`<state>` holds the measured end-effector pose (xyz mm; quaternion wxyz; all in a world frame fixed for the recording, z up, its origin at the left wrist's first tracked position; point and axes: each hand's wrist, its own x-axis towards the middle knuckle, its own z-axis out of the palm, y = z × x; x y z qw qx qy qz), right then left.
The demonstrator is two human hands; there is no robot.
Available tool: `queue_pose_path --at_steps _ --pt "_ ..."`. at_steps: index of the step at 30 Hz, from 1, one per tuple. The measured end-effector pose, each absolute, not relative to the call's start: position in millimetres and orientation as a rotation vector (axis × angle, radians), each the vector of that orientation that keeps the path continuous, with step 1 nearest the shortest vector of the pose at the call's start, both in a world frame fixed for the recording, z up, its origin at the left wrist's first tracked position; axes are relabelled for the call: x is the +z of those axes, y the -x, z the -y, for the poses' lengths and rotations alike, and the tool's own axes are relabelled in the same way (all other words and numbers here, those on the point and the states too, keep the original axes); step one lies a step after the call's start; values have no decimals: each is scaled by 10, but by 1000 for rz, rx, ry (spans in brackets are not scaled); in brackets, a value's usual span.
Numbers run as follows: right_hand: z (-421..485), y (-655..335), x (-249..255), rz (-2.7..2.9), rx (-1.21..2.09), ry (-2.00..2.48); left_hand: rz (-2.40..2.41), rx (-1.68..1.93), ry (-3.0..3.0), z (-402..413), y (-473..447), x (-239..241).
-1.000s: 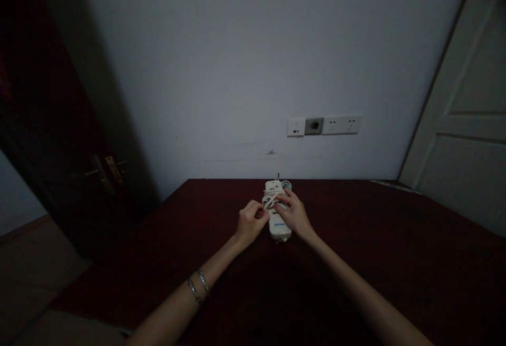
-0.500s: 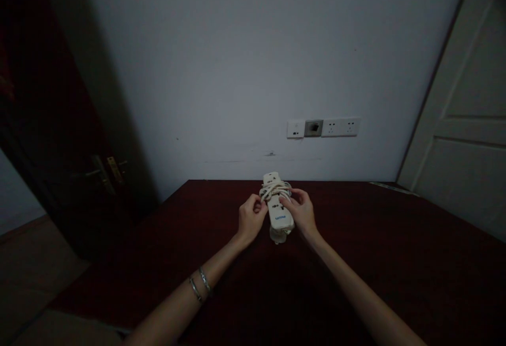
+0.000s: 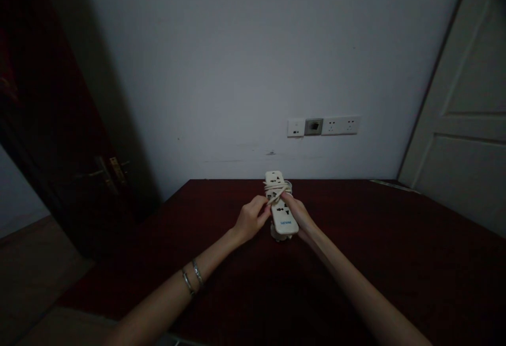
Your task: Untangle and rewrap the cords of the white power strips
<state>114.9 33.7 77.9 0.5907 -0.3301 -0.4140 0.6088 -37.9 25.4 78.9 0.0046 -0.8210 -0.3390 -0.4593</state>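
Observation:
A white power strip with its cord wound round its upper half is held a little above a dark red table. My right hand grips the strip from underneath on its right side, tilting its socket face toward me. My left hand is closed in a pinch on the cord at the strip's left edge. Two thin bracelets sit on my left wrist.
A row of wall sockets is set in the white wall behind the table. A dark wooden door with a brass handle stands at the left; a white door is at the right.
The power strip has been lifted off the table and tilted up toward me. My right hand has shifted from on top of it to underneath; the left keeps pinching the cord.

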Motion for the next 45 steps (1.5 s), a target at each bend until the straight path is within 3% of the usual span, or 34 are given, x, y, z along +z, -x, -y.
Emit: queue_pose_path --at_steps 11,20,35,40,45 --pt "-371 -1096 707 875 1224 842 1175 -1534 2469 -162 365 710" --pt "-377 -1127 684 879 1283 875 1115 -1494 2462 -124 332 666" --pt "-488 -1157 646 942 1113 968 881 -839 2049 -159 316 850" --pt "-565 -1153 647 996 1074 947 1007 -867 2084 -166 328 880" --pt "-605 -1179 631 1027 1067 949 1162 -1116 2212 -177 298 862"
